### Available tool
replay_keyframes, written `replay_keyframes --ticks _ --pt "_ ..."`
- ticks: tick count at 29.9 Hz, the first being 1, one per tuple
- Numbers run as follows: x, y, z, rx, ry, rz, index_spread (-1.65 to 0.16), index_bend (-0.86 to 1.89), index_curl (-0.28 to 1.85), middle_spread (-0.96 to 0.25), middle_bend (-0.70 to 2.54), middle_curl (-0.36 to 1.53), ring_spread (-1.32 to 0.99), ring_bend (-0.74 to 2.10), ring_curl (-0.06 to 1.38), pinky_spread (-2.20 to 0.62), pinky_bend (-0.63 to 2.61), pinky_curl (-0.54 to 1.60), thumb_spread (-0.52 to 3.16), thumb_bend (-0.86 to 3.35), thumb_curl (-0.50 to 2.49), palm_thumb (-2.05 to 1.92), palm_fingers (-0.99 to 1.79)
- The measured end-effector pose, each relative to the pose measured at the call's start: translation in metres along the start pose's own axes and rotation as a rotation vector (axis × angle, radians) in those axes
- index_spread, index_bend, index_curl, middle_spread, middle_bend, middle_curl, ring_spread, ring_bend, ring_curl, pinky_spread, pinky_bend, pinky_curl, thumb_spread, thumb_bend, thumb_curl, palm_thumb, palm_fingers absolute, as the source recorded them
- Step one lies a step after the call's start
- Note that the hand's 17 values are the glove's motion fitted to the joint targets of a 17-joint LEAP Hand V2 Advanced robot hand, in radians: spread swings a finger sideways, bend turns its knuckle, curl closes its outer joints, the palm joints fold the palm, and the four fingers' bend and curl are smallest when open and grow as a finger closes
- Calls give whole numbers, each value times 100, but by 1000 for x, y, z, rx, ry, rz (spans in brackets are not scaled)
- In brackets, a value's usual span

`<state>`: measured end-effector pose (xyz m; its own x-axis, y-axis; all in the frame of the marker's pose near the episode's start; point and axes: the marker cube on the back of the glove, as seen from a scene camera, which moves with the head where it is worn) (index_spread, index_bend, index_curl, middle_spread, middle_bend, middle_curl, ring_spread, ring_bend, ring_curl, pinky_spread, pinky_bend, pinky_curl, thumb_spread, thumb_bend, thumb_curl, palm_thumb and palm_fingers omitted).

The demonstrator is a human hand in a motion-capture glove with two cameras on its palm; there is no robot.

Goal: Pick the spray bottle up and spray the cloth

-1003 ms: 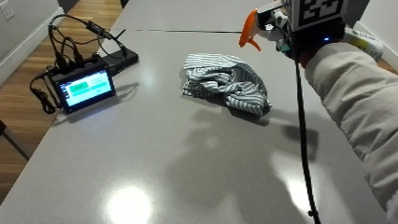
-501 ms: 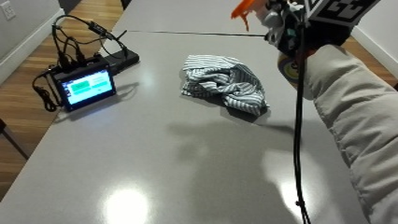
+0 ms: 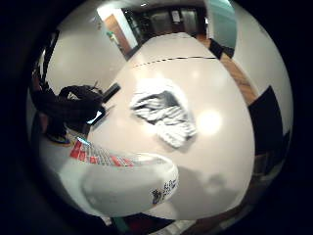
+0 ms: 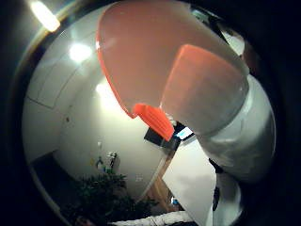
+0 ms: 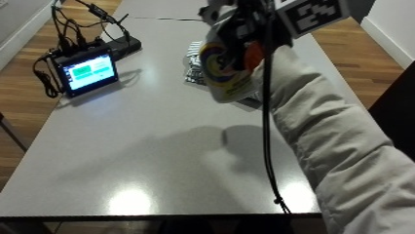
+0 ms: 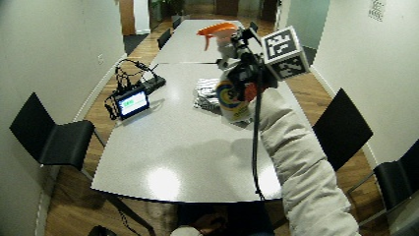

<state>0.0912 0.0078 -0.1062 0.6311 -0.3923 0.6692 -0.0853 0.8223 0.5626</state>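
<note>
Wide outside view shows the black-gloved right hand (image 6: 245, 73) with its grip wrapped round the neck of the rigid white plastic spray bottle with orange trigger (image 6: 229, 98), likely light but smooth, held above the soft crumpled striped cloth (image 6: 208, 96) on the grey counter (image 6: 177, 152).

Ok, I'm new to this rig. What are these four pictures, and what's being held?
There is no robot: a person's gloved right hand does the work. Two pictures come from cameras beside the table, one wider. The two round ones come from cameras on the palm. The hand grips a spray bottle with an orange nozzle, lifted above the table. On the table lie a striped cloth and a small lit screen with cables. In the palm views, the bottle's white body and nozzle fill much of the picture.
</note>
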Motion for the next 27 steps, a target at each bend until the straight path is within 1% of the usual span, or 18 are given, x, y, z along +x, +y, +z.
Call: replay_keyframes --ticks 4,9,11,15,19,21,22,23,25,27 --pt "-37 29 53 -81 -144 -27 -27 15 49 -17 33 55 -20 46 51 -27 54 46 31 -3 73 116 116" --pt "-81 90 139 -238 -443 18 -27 13 48 -17 30 55 -20 46 51 -27 54 46 35 -2 73 118 110" --pt "-90 107 162 -274 -505 34 -27 12 47 -16 29 55 -19 45 50 -27 54 47 39 -2 72 118 107" --pt "-96 123 192 -298 -481 11 -27 11 46 -16 27 55 -19 44 50 -26 53 47 45 -2 71 118 105" --pt "-104 130 202 -316 -455 -39 -27 10 44 -16 26 55 -18 43 50 -26 53 47 53 -2 70 117 106" --pt "-104 134 203 -364 -451 -61 -27 9 43 -15 25 55 -18 44 50 -25 52 46 57 -3 69 116 106" --pt "-103 138 202 -401 -449 -78 -27 8 42 -15 26 55 -17 46 50 -24 48 45 60 -3 68 114 102" --pt "-101 142 198 -445 -450 -98 -27 8 41 -16 28 56 -17 46 51 -21 40 44 63 -4 67 112 92" --pt "-97 153 182 -539 -473 -137 -28 7 42 -15 34 58 -15 37 51 -17 31 45 68 -4 65 109 54" --pt "-94 166 155 -624 -527 -150 -29 8 42 -13 34 58 -14 34 53 -13 32 47 71 -3 65 110 35"
